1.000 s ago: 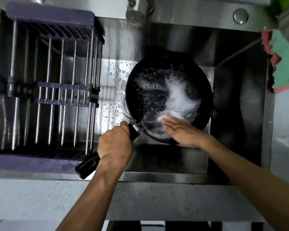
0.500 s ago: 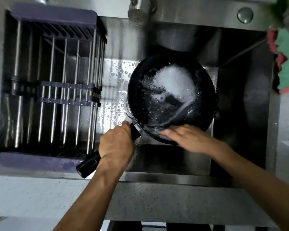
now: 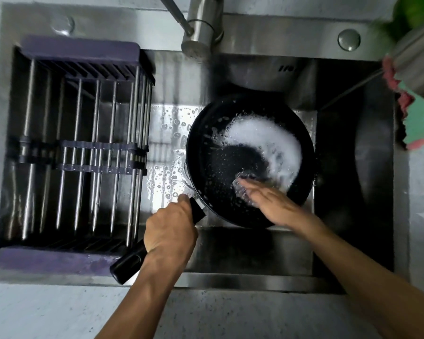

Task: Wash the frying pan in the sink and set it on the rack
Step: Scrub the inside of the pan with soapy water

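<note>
A black frying pan (image 3: pixel 220 165) sits in the steel sink (image 3: pixel 340 167), with white foam across its far right inside. My left hand (image 3: pixel 169 228) grips the pan's black handle (image 3: pixel 127 264), which points toward the near left. My right hand (image 3: pixel 267 199) lies flat inside the pan's near side, fingers straight and wet, rubbing the surface. A rack (image 3: pixel 78 152) of steel rods with purple ends spans the sink's left part and holds nothing.
The faucet (image 3: pixel 198 35) hangs over the sink's far edge, just behind the pan. A green and pink cloth (image 3: pixel 419 123) lies on the counter at the right. A round steel button (image 3: pixel 349 39) sits on the back ledge. Grey counter runs along the front.
My right hand slid from the pan's near rim deeper onto its inside. The foam spread into an arc along the far right side. My left hand keeps its grip on the handle.
</note>
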